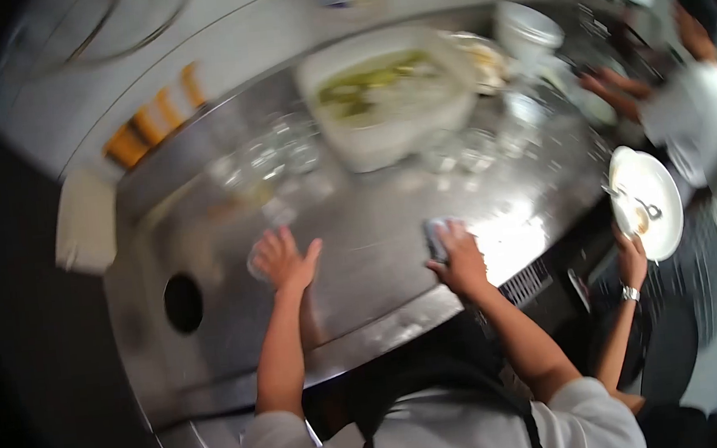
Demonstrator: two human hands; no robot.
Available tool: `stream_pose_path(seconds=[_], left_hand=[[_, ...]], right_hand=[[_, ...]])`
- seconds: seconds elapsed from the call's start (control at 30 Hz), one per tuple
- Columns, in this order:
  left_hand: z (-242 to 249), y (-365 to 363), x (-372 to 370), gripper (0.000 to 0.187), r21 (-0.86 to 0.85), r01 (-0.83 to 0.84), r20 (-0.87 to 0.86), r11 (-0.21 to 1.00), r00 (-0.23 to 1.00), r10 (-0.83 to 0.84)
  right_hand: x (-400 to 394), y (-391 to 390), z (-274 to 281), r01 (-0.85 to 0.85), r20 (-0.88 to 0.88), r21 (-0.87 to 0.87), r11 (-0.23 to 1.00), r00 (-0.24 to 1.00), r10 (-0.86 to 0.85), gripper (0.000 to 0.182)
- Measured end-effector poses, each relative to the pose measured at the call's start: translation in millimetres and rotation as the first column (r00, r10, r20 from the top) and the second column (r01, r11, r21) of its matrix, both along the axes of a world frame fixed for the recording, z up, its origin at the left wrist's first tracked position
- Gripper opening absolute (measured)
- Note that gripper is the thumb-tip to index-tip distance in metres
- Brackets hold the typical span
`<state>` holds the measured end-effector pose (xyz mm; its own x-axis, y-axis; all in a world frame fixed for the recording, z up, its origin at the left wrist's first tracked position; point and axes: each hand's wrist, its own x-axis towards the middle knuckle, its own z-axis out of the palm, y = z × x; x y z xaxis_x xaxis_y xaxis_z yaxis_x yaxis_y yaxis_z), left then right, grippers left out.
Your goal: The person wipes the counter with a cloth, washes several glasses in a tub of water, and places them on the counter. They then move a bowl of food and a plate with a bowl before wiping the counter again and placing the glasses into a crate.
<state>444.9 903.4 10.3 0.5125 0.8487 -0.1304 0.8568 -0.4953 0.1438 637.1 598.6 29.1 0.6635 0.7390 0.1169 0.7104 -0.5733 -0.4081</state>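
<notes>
pad [435, 236], blue-grey, under right hand [461, 258] | round item [254, 263], clear, blurred, by left hand [285, 263] | both on counter [363, 262]

Toward the wall I have a white tub [369, 148] with yellow-green contents [380, 81]. Right of it I make out a bowl [488, 63] of pale pieces beside a white bucket [531, 28]. Clear glassware [272, 156], too blurred for me to count, sits left of the tub. At my far left are yellow shapes [150, 130], a pale box [85, 222] and a dark round opening [184, 303]. On my right is a co-worker [690, 114] in a white top; nearer, another person's hand [632, 255], above a silvery wristband [631, 293], holds a tilted white plate [668, 201].
</notes>
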Motion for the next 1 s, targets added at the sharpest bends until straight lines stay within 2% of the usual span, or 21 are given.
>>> stream_pose_path(seconds=[0.03, 0.07, 0.17, 0.27, 0.3, 0.33, 0.4, 0.5, 0.67, 0.73, 0.8, 0.87, 0.93, 0.97, 1.0], left_hand=[[-3, 8, -5, 0.102, -0.009, -0.042, 0.013, 0.999, 0.999, 0.042], [5, 17, -10, 0.105, -0.018, -0.011, 0.021, 1.000, 1.000, 0.012], [9, 24, 10, 0.114, -0.058, -0.177, 0.034, 0.982, 0.983, 0.179], [6, 52, 39, 0.122, -0.032, -0.392, 0.343, 0.919, 0.860, 0.379], [1, 74, 45, 0.125, -0.092, -0.378, 0.569, 0.921, 0.739, 0.360], [-8, 101, 49, 0.129, -0.160, -0.366, 0.758, 0.917, 0.550, 0.351], [-19, 131, 64, 0.129, -0.215, -0.350, 0.905, 0.912, 0.280, 0.321], [-24, 149, 80, 0.113, -0.200, -0.366, 0.932, 0.909, 0.214, 0.292], [-23, 153, 71, 0.073, -0.277, -0.225, 0.903, 0.934, 0.271, 0.334], [-34, 128, 61, 0.070, -0.463, -0.076, 0.856, 0.883, 0.221, 0.468], [-36, 73, 46, 0.070, -0.535, 0.070, 0.835, 0.842, 0.191, 0.515], [-13, 8, 23, 0.071, -0.472, 0.099, 0.850, 0.876, 0.315, 0.422], [-27, -29, 1, 0.057, -0.320, 0.209, 0.922, 0.924, 0.295, 0.252], [-30, -34, -4, 0.050, -0.468, 0.205, 0.882, 0.860, 0.169, 0.440], [-31, -34, -14, 0.043, -0.605, 0.225, 0.790, 0.763, 0.052, 0.611]], right_hand=[[3, 8, -6, -0.026, -0.001, -0.073, 0.997, 1.000, 0.026, 0.084], [-19, 9, 11, 0.007, -0.065, -0.094, 0.996, 0.998, -0.014, 0.083], [-16, 18, 3, -0.049, -0.037, -0.117, 0.992, 0.998, 0.044, 0.083], [-6, 31, 1, -0.079, -0.030, -0.143, 0.987, 0.997, 0.076, 0.082], [-16, 34, 2, -0.062, -0.055, -0.151, 0.987, 0.997, 0.054, 0.081], [-18, 37, 5, -0.063, -0.070, -0.163, 0.985, 0.996, 0.052, 0.081], [-13, 38, 8, -0.075, -0.088, -0.149, 0.986, 0.994, 0.063, 0.081], [-6, 34, 5, -0.095, -0.067, -0.155, 0.983, 0.994, 0.085, 0.080], [-13, 38, 7, -0.079, -0.082, -0.129, 0.988, 0.994, 0.069, 0.078], [-12, 39, 6, -0.088, -0.063, -0.112, 0.990, 0.995, 0.082, 0.075], [-14, 36, 3, -0.105, -0.043, -0.112, 0.988, 0.994, 0.101, 0.072], [-14, 35, 2, -0.125, -0.002, -0.075, 0.989, 0.992, 0.126, 0.059], [-15, 28, -2, -0.168, -0.012, -0.038, 0.985, 0.986, 0.167, 0.054], [-19, 29, 3, -0.154, -0.004, -0.015, 0.988, 0.988, 0.154, 0.045], [-16, 29, 3, -0.175, -0.082, 0.038, 0.984, 0.981, 0.178, 0.043]])
